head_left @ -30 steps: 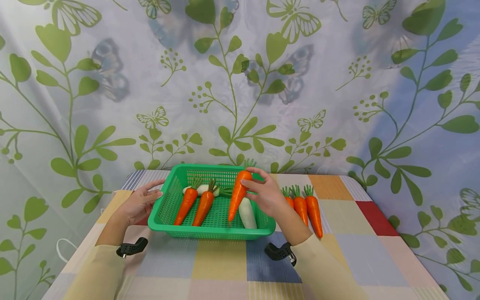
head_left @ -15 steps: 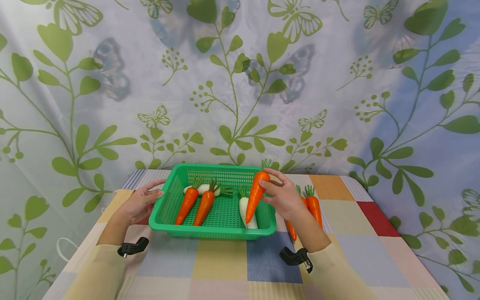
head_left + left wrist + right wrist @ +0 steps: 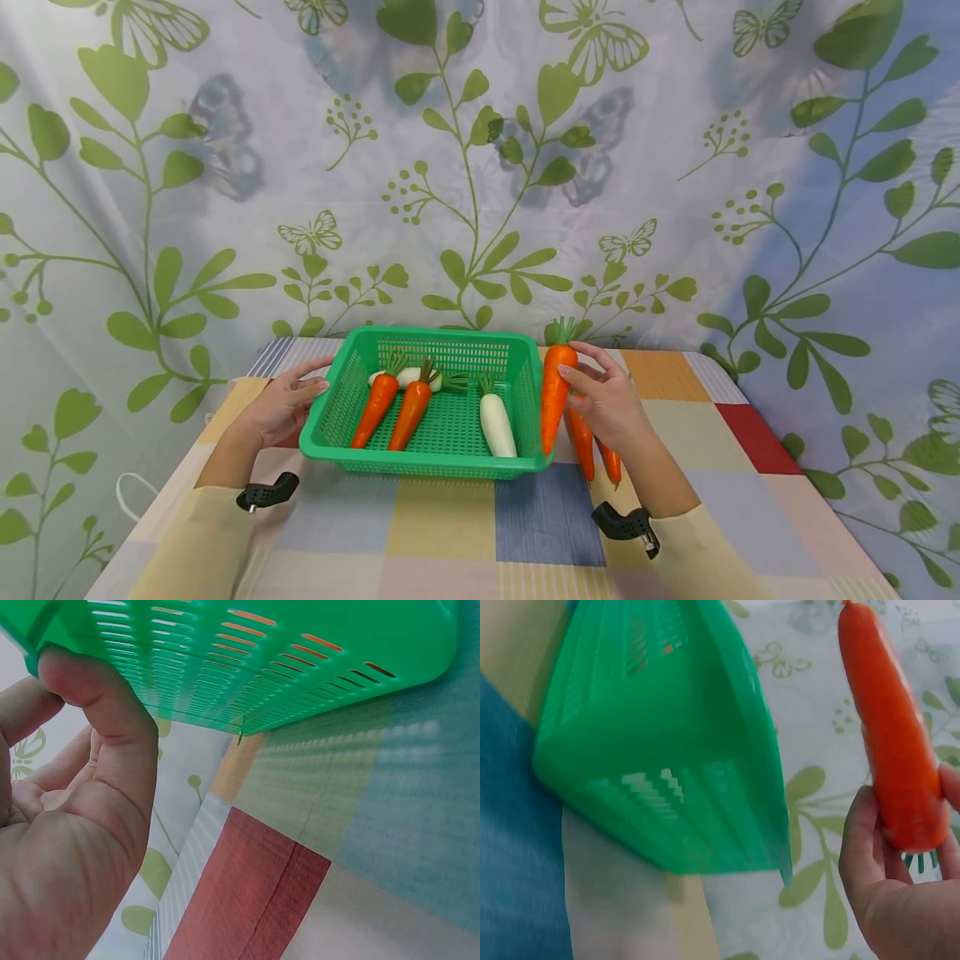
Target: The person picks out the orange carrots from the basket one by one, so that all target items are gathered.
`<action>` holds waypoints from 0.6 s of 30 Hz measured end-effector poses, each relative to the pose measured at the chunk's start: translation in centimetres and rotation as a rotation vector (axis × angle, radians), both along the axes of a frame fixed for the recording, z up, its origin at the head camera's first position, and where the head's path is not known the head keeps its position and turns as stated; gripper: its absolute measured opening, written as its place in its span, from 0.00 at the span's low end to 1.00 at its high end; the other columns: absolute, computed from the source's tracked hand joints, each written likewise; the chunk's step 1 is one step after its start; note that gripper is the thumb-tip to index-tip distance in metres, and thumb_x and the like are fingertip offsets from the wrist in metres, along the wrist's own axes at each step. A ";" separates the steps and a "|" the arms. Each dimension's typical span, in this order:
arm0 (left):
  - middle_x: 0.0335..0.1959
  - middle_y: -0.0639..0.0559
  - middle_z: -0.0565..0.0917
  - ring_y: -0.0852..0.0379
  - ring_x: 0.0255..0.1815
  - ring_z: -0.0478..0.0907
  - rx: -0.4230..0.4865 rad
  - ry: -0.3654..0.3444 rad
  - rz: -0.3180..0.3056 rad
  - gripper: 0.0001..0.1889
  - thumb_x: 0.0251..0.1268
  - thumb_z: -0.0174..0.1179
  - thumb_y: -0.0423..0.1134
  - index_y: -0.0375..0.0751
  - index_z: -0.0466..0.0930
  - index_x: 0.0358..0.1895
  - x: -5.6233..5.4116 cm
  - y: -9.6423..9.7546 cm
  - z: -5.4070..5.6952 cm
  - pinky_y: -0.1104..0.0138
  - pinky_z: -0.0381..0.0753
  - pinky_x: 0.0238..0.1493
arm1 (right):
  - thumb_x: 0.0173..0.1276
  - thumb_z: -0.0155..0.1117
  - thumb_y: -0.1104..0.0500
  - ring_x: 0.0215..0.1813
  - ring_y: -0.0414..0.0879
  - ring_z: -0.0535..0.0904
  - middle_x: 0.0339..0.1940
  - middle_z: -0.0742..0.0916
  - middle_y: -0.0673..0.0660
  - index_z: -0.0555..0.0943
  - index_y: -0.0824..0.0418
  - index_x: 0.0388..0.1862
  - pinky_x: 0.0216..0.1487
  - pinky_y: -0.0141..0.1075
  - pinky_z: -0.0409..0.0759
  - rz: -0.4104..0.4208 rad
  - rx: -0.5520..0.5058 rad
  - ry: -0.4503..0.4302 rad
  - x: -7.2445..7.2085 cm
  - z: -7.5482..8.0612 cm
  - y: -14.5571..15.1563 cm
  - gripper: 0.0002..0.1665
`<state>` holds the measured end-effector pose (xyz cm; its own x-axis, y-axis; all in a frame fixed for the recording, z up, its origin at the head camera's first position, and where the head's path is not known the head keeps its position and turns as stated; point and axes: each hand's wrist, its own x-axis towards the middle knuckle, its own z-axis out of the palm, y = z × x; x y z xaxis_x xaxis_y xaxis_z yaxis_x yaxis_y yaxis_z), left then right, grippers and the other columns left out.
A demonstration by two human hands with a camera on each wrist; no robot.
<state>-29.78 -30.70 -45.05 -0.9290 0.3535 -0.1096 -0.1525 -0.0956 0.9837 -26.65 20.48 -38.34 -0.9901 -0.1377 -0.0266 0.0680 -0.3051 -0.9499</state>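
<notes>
An orange carrot [image 3: 556, 392] with a green top is pinched upright between the thumb and fingers of my right hand [image 3: 609, 404], just beyond the right rim of a green basket [image 3: 435, 467]. The right wrist view shows the same carrot [image 3: 892, 742] apart from the basket wall. My left hand [image 3: 288, 407] rests against the basket's left side, its fingertips at the rim; from the left wrist, the thumb [image 3: 97, 697] touches under the rim. Inside the basket lie two carrots [image 3: 375, 410], a white radish [image 3: 497, 425] at right and another white radish [image 3: 405, 377] behind the carrots.
More carrots [image 3: 581, 442] lie on the table right of the basket, partly hidden by my right hand. A patchwork cloth [image 3: 450, 521] covers the table. A leaf-patterned curtain [image 3: 480, 167] hangs behind it. A white cable [image 3: 126, 496] loops at the left edge.
My right hand has carried the carrot rightward, from above the basket to past its right rim, uncovering the right radish. The left hand has stayed at the basket's left side.
</notes>
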 end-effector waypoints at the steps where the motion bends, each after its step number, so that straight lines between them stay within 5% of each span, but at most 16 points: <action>1: 0.46 0.55 0.84 0.59 0.47 0.87 0.005 -0.001 -0.002 0.35 0.81 0.53 0.36 0.41 0.46 0.82 0.0 0.0 0.0 0.62 0.89 0.50 | 0.74 0.65 0.63 0.48 0.44 0.84 0.52 0.81 0.52 0.69 0.54 0.71 0.47 0.33 0.88 0.000 -0.003 0.006 0.0 -0.1 0.4 0.30; 7: 0.45 0.55 0.85 0.59 0.46 0.87 0.027 -0.003 -0.009 0.36 0.80 0.53 0.35 0.40 0.45 0.82 -0.1 -0.1 -0.1 0.63 0.89 0.50 | 0.74 0.63 0.65 0.43 0.42 0.83 0.47 0.83 0.50 0.73 0.53 0.70 0.38 0.27 0.83 -0.012 -0.030 0.044 0.0 -1.1 2.6 0.27; 18: 0.43 0.56 0.84 0.60 0.45 0.87 0.030 -0.002 -0.001 0.36 0.80 0.53 0.34 0.39 0.44 0.82 -0.3 0.0 -0.2 0.63 0.89 0.49 | 0.75 0.64 0.61 0.48 0.41 0.80 0.54 0.77 0.50 0.68 0.52 0.78 0.42 0.25 0.83 -0.059 0.084 0.018 0.2 -2.0 5.9 0.34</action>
<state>-30.06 -30.73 -45.25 -0.9283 0.3579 -0.1010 -0.1549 -0.1253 0.9799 -26.48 26.39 -40.31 -0.9969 -0.0767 -0.0176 0.0347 -0.2276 -0.9731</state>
